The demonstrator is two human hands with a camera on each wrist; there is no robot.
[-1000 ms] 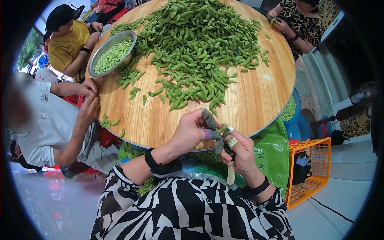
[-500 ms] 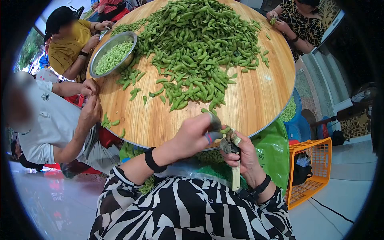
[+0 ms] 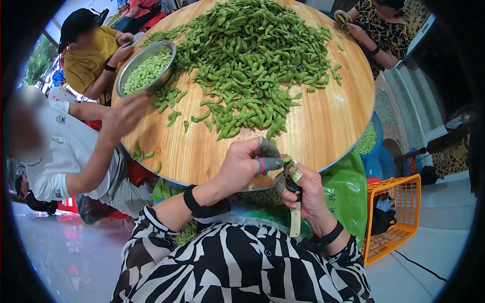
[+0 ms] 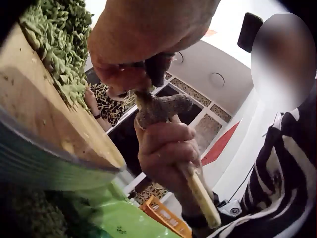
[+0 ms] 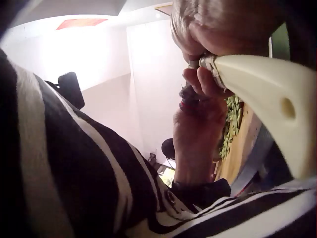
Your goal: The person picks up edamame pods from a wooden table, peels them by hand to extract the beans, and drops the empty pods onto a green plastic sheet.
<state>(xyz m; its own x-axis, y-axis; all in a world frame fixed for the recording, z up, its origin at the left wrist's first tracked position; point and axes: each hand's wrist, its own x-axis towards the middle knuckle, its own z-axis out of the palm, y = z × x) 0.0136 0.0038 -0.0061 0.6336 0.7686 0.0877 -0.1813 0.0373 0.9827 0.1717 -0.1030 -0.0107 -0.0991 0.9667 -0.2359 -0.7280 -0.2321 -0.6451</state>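
My left hand [image 3: 240, 164], with dark grey covers on its thumb and a finger, pinches a green soybean pod [image 3: 287, 159] in front of the table edge. The pod's far end meets my right hand [image 3: 310, 192], whose fingers curl round a tool with a cream handle [image 3: 295, 222]. That handle [image 5: 267, 84] shows a hole near its end in the right wrist view; its working end is hidden between my fingers. A frayed grey cover [image 4: 171, 105] wraps a digit of my right hand. A large heap of soybean pods [image 3: 252, 60] lies beyond both hands.
The round wooden table [image 3: 328, 131] carries a metal bowl of shelled beans [image 3: 146, 70] at left. People sit around it, one in a white shirt [image 3: 76, 146] nearby. A green bag [image 3: 343, 197], an orange crate [image 3: 394, 217] and a blue tub [image 3: 371, 139] stand at right.
My left hand moved right and up, blurred, then came back lower beside my right hand. The neighbour's hand at left lifted toward the metal bowl.
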